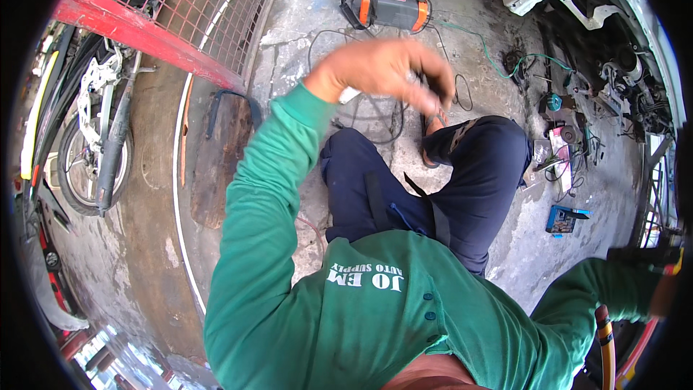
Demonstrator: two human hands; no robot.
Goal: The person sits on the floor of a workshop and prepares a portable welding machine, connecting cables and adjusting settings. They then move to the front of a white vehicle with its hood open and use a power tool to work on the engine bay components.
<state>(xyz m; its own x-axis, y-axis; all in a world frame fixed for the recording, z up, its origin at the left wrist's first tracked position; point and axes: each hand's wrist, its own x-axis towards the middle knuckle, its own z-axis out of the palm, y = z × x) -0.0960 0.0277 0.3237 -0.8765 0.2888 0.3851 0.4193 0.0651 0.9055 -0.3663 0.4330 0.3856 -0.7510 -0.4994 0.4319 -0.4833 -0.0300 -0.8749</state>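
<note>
My left hand (393,72) is raised in front of me, above my knees, its fingers curved downward and smeared by motion. Whether anything lies between the fingers cannot be made out. A small white piece (349,94) shows just under that wrist; I cannot tell if it touches the hand. My right arm stretches out to the far right, where my right hand (663,297) is dark and cut off by the rim. Beside it is a dark object with a yellow and red end (675,263). Both arms wear green sleeves.
A grey and orange machine (393,10) stands on the concrete ahead, with cables around it. A red mesh gate (155,36) and a motorcycle wheel (94,166) are at left. A blue case (563,220), a green cord (516,65) and scattered parts lie at right. A wooden board (222,159) lies left.
</note>
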